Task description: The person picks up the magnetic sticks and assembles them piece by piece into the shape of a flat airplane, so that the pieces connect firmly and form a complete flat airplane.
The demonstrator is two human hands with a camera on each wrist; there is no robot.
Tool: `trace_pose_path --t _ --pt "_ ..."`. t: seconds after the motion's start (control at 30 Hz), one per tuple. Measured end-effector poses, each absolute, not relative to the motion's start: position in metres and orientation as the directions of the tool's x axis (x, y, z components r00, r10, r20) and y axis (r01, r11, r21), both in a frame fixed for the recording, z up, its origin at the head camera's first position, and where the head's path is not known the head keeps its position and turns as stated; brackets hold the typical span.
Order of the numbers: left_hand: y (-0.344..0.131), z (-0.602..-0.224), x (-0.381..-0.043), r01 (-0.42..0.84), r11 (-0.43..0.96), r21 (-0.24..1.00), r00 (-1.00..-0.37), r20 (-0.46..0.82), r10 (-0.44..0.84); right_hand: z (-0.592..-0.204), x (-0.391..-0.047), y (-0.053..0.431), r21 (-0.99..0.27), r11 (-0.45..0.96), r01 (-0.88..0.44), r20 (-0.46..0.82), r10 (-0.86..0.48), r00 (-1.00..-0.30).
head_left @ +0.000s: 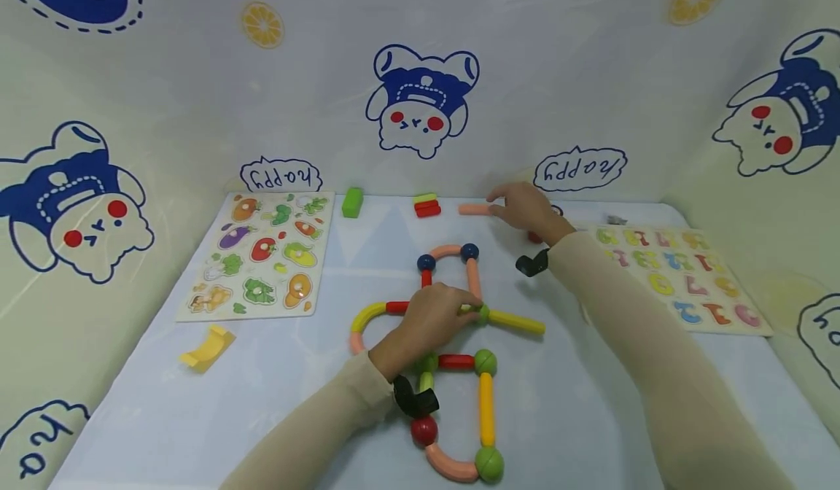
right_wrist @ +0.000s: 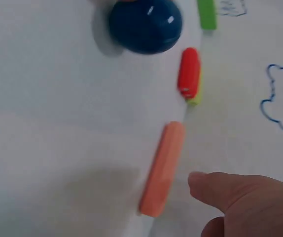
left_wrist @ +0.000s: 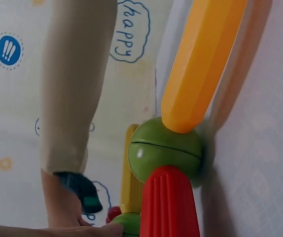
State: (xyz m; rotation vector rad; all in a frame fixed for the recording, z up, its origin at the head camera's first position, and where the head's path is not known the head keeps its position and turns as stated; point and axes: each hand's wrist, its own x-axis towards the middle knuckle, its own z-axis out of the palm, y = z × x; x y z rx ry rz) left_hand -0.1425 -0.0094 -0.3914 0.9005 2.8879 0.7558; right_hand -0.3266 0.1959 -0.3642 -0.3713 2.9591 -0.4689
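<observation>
My left hand (head_left: 434, 320) is at the middle of a frame of coloured rods and balls. Its fingertips pinch the joint at a green ball (head_left: 483, 315), from which a yellow rod (head_left: 518, 322) sticks out to the right. In the left wrist view, a nearer green ball (left_wrist: 163, 150) joins an orange-yellow rod (left_wrist: 203, 64) and a red rod (left_wrist: 168, 207). My right hand (head_left: 525, 207) reaches to the table's back, fingers parted beside a loose salmon rod (head_left: 473, 209). In the right wrist view, a finger (right_wrist: 215, 187) lies just off that rod (right_wrist: 163, 170).
Short red rods (head_left: 428, 209) and a green block (head_left: 352, 203) lie along the back edge. A vegetable puzzle board (head_left: 318, 257) is at left, above a yellow curved block (head_left: 208, 348). At right lies a number board (head_left: 728, 322). Dark blue balls (head_left: 426, 262) top the frame.
</observation>
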Motion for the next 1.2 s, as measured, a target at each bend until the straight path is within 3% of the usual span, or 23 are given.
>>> trace_pose_path --t 0.23,0.5,0.83,1.0,1.2 --pt "-0.011 -0.391 -0.141 0.539 0.707 0.459 -0.827 0.127 0.548 -0.381 -0.347 0.182 -0.286 0.944 -0.165 -0.153 -0.215 -0.965" --pt "-0.007 -0.390 -0.140 0.551 0.707 0.443 -0.821 0.140 0.553 -0.378 -0.325 0.197 -0.233 0.962 -0.145 -0.155 -0.184 -0.971" --pt "-0.012 -0.393 -0.139 0.530 0.703 0.474 -0.833 0.135 0.537 -0.363 -0.220 0.235 -0.377 0.853 -0.360 0.072 -0.360 -0.930" --pt "-0.012 -0.395 -0.138 0.538 0.706 0.461 -0.833 0.160 0.530 -0.360 -0.157 0.250 -0.371 0.788 -0.491 0.152 -0.470 -0.870" --pt "-0.009 -0.394 -0.139 0.543 0.703 0.458 -0.829 0.161 0.535 -0.371 -0.098 0.258 -0.297 0.776 -0.557 0.223 -0.511 -0.830"
